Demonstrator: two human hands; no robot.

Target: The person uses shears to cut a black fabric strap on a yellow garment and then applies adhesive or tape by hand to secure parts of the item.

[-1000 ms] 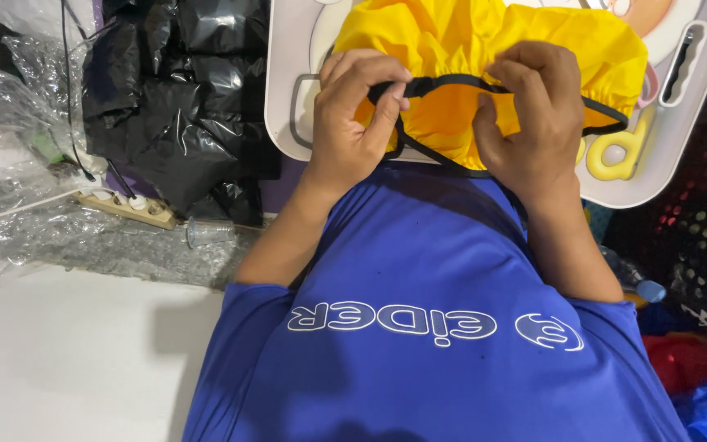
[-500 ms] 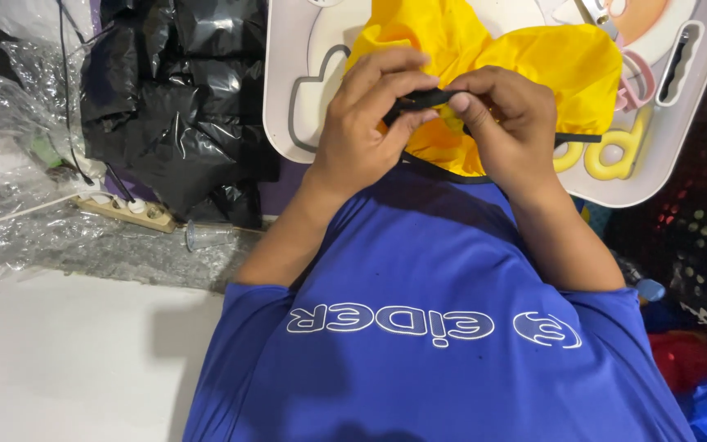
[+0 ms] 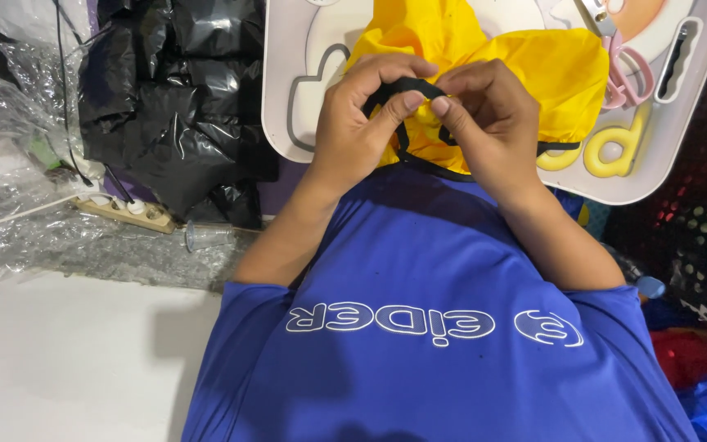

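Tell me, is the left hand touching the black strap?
Touching. The head view shows the left hand pinching the black strap between thumb and fingers, over the yellow cloth.

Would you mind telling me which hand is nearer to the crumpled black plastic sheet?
Left. The left hand pinches the black strap on the side toward the black plastic sheet; the right hand holds the strap farther from it.

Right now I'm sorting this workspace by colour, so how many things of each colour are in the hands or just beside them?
Black: 1, the black strap pinched by left hand and right hand
Yellow: 1, the yellow fabric
White: 1, the white board
Total: 3
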